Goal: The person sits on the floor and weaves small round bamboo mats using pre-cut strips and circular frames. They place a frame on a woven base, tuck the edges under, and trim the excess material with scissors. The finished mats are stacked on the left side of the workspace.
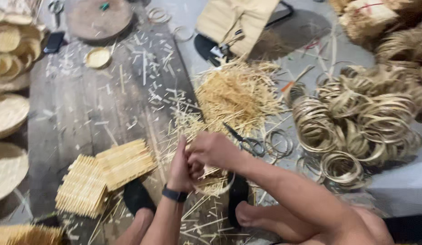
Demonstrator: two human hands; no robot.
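Closest to the camera are the person's two bare arms and two feet in black sandals [139, 196] on the floor. The left hand [181, 169] has a black band [175, 194] on its wrist. Its fingers are pressed together, with the thumb pointing up, and they curl round a small woven straw piece [214, 180]. The right hand [211, 149] comes down on the same piece from above, and its fingers are bent and pinching the rim. The straw piece sits between both hands, just above the feet, with loose ends sticking out of it (it looks like a little round basket, only half seen).

Just left of the hands lie two flat woven mats [106, 174], square and pale yellow, one partly on the other. Just right of the hands, a pair of black scissors [244, 139] lies on the floor.

A bit farther off is a big heap of cut straw bits [236, 93]. To the right of it sits a large pile of thin round rings [356, 122], all tangled up.

On the left, a dark wooden board [79, 113] is dotted with small straw scraps. Round woven plates [7, 45] are stacked at its left edge. At the far end are a small round lid [98, 57] and a big round wooden disc [99, 19].
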